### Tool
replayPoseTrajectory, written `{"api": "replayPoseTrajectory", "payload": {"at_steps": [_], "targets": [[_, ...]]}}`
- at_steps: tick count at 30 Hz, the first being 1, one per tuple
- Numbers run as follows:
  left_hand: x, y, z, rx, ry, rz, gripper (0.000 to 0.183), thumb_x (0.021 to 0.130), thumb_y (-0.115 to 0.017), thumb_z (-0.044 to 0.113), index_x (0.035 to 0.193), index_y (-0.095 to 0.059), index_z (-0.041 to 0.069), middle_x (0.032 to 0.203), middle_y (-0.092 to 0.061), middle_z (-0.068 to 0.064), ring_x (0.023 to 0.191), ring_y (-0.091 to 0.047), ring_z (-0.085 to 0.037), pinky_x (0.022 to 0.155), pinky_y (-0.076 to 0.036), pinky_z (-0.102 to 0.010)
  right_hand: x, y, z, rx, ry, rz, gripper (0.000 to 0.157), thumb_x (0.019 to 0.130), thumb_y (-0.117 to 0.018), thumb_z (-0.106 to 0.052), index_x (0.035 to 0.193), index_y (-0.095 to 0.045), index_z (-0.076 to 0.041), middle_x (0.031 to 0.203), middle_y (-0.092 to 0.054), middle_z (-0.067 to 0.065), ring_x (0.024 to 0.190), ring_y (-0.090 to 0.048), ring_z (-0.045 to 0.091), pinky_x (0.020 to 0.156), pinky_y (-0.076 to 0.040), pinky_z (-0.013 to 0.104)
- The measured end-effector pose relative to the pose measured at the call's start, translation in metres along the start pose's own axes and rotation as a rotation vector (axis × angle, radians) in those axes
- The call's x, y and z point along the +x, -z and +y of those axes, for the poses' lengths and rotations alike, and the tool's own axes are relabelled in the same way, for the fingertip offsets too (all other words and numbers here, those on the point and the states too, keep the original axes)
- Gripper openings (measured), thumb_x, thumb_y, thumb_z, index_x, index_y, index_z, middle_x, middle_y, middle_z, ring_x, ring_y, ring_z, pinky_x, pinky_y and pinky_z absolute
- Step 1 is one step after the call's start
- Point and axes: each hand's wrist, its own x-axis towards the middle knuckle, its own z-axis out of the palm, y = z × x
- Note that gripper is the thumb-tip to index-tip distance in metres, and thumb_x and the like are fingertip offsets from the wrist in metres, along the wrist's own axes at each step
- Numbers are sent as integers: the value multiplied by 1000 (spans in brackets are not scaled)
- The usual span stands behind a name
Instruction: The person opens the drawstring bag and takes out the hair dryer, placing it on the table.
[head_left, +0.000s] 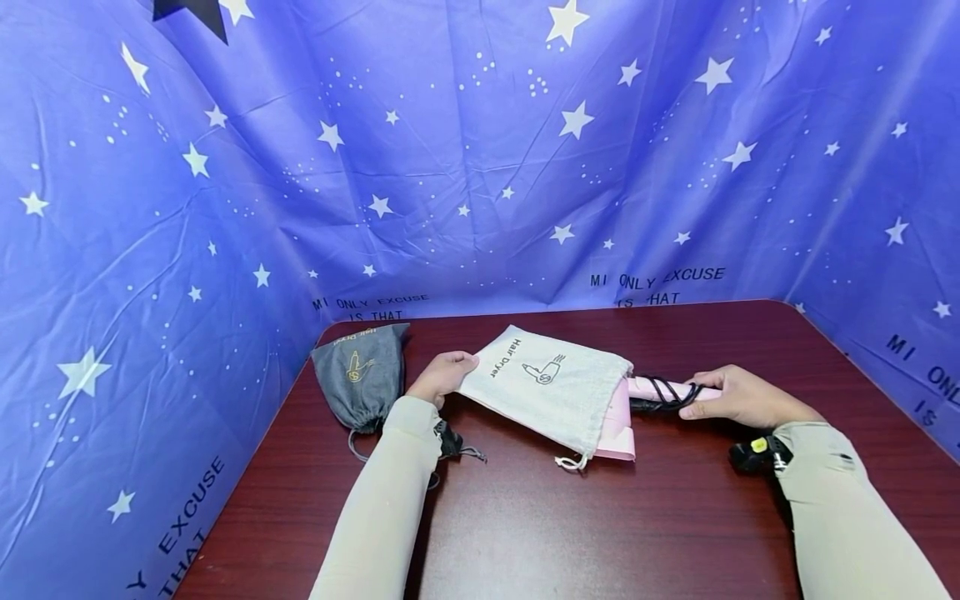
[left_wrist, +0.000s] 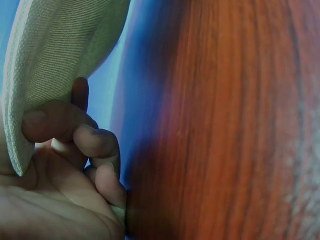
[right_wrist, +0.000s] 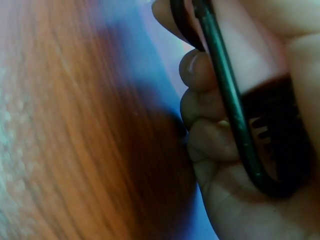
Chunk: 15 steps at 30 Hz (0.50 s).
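A pink hair dryer (head_left: 618, 425) lies partly inside a white cloth drawstring bag (head_left: 570, 392) printed "Hair Dryer". Its handle sticks out of the bag's mouth on the right, with a black cord (head_left: 662, 393) wound round it. My right hand (head_left: 738, 396) grips the handle end, and the right wrist view shows a loop of the cord (right_wrist: 232, 110) across the fingers. At the bag's closed left end, my left hand (head_left: 441, 377) pinches a corner between thumb and fingers. The part of the dryer within the bag is hidden.
A dark grey drawstring bag (head_left: 375, 371) with a gold dryer print stands left of my left hand, its cord trailing on the table. The dark red wooden table (head_left: 585, 533) is bordered by a blue star-patterned curtain (head_left: 465, 167) at the back and sides.
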Motion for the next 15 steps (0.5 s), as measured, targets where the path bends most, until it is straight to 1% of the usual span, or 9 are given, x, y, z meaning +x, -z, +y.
{"api": "replayPoseTrajectory", "payload": {"at_steps": [9,15], "targets": [[1,1,0,-12,6,-14,28,106,-59,29,114,-73,6,89,-67,0,74,-61,-11,70,-48,-23,0,0,1,17,5,-3,25,84,-86,-24,106,-79,-16,97,-74,-5,84,-59,2,75,-48,20],[2,1,-1,-36,-4,-16,27,105,-59,27,111,-73,5,85,-66,2,72,-61,-10,68,-48,-22,0,1,1,26,-7,-9,26,84,-87,-25,106,-78,-15,95,-72,-5,83,-58,2,72,-48,21]]}}
